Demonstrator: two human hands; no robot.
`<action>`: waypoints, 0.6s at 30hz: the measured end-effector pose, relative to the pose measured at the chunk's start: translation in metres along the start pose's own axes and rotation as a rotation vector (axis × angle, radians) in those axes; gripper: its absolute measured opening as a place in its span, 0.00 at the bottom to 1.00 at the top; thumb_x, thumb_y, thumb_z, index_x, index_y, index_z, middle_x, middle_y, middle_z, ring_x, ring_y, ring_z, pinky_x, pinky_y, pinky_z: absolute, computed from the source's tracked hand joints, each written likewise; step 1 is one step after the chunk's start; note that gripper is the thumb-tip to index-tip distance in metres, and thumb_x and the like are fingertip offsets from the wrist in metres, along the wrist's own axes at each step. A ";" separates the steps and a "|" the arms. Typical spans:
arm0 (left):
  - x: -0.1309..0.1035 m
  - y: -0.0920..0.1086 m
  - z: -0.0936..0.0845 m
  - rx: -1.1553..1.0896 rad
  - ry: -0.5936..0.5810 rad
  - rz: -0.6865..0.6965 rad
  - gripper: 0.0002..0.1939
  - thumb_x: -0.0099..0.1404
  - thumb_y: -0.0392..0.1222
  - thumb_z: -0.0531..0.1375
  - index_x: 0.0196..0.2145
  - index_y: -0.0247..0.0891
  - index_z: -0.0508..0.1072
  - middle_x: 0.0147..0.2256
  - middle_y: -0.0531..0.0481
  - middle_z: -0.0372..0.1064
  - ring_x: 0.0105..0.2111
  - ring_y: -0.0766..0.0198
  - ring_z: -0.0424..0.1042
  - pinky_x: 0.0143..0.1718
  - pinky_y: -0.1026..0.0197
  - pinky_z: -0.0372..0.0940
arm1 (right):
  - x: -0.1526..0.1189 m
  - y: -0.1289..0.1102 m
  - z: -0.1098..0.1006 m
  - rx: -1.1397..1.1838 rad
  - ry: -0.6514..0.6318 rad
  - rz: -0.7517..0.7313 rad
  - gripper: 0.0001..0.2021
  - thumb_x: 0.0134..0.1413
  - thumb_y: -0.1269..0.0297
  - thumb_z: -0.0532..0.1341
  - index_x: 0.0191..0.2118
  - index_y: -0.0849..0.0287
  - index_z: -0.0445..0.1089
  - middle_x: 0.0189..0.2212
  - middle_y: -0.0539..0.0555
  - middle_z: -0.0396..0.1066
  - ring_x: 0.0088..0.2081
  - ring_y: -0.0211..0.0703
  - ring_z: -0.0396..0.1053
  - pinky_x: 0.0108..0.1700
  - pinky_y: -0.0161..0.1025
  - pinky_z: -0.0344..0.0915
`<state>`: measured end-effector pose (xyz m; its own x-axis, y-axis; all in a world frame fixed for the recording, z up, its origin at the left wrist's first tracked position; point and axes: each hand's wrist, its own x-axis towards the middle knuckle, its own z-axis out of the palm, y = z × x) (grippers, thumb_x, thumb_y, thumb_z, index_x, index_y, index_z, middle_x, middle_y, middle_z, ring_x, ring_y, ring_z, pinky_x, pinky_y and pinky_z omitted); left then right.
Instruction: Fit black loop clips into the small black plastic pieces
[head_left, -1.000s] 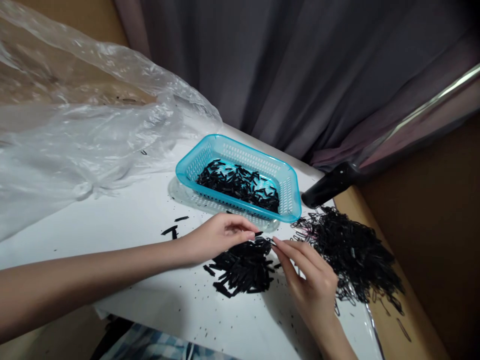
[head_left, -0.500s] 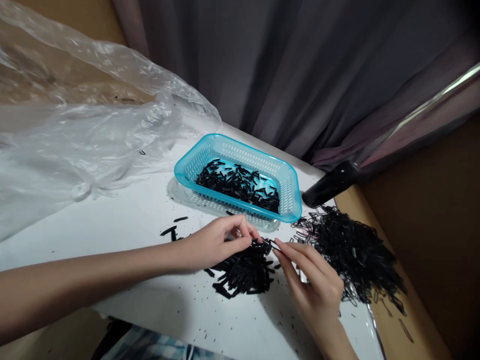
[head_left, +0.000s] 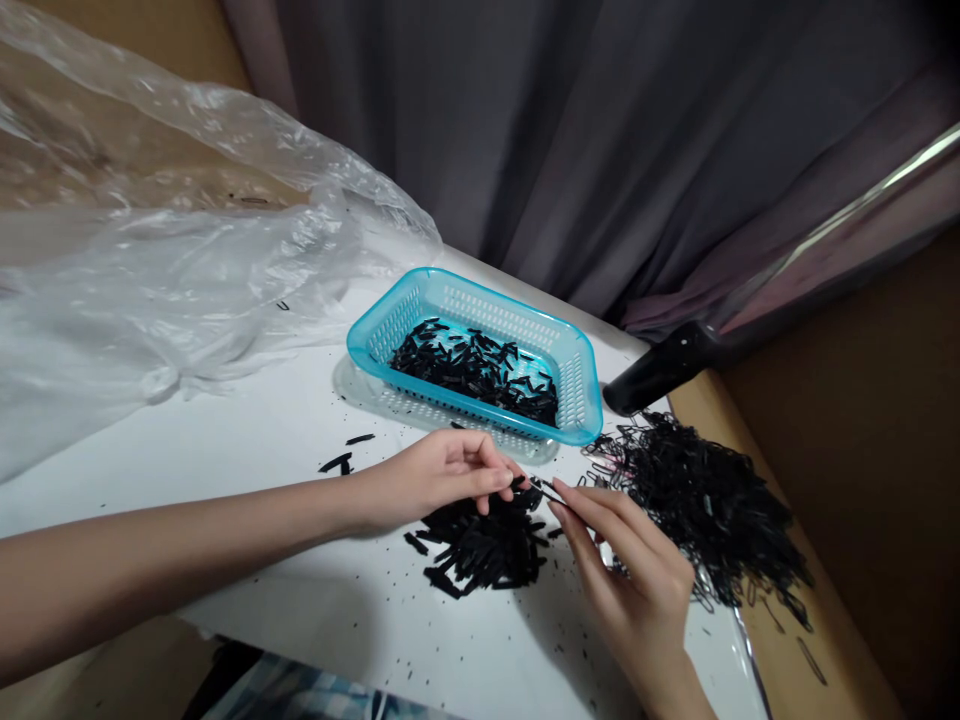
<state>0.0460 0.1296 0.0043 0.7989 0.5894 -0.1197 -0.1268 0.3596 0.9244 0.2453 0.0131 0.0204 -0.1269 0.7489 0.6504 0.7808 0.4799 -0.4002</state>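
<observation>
My left hand (head_left: pixel 457 475) is closed in a pinch on a small black strip (head_left: pixel 517 483), mostly hidden by the fingertips. Facing it, my right hand (head_left: pixel 630 560) pinches a thin black loop (head_left: pixel 550 490) between thumb and forefinger; its two narrow sides run toward the left fingertips. Whether loop and strip are joined I cannot tell. Just below the hands lies a heap of short black strips (head_left: pixel 487 550) on the white table. To the right of my right hand is a tangled pile of thin black loops (head_left: pixel 712 510).
A blue perforated basket (head_left: pixel 360 345) with many black strips stands behind the hands. Clear plastic bags (head_left: pixel 225 290) cover the left back. A black cylindrical object (head_left: pixel 660 370) lies right of the basket. Black crumbs dot the white tabletop (head_left: pixel 442 650). A dark curtain (head_left: pixel 510 130) hangs behind.
The right hand has drawn slightly away to the right, and more of the thin loop shows between the hands. The left fingers have shifted a little around the strip.
</observation>
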 end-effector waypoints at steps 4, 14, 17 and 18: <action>0.001 -0.001 0.000 -0.035 -0.001 -0.006 0.20 0.58 0.55 0.71 0.29 0.34 0.72 0.39 0.48 0.75 0.32 0.69 0.71 0.33 0.66 0.65 | 0.000 -0.004 -0.001 0.011 0.006 -0.022 0.18 0.58 0.84 0.63 0.51 0.60 0.75 0.37 0.55 0.77 0.37 0.39 0.75 0.38 0.37 0.73; 0.001 0.001 0.001 -0.043 -0.020 0.012 0.21 0.57 0.55 0.72 0.27 0.33 0.73 0.37 0.51 0.75 0.29 0.72 0.70 0.30 0.68 0.65 | -0.005 -0.002 0.004 0.004 0.039 -0.061 0.17 0.60 0.82 0.63 0.52 0.59 0.76 0.36 0.55 0.78 0.35 0.39 0.74 0.35 0.37 0.72; 0.002 -0.001 0.000 -0.027 -0.015 0.007 0.20 0.58 0.54 0.72 0.27 0.33 0.73 0.37 0.50 0.75 0.29 0.71 0.71 0.30 0.67 0.65 | -0.004 -0.003 0.002 -0.018 -0.003 -0.054 0.17 0.60 0.82 0.63 0.52 0.59 0.75 0.36 0.54 0.79 0.34 0.39 0.73 0.34 0.37 0.71; 0.002 -0.001 0.000 -0.021 -0.011 0.007 0.20 0.58 0.54 0.71 0.28 0.34 0.73 0.37 0.50 0.75 0.30 0.71 0.71 0.29 0.67 0.65 | -0.004 -0.004 0.002 -0.021 -0.010 -0.049 0.17 0.60 0.81 0.63 0.52 0.58 0.75 0.36 0.54 0.79 0.34 0.39 0.73 0.34 0.37 0.71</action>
<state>0.0480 0.1308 0.0025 0.8045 0.5839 -0.1091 -0.1447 0.3707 0.9174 0.2416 0.0091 0.0183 -0.1711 0.7294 0.6624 0.7861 0.5063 -0.3545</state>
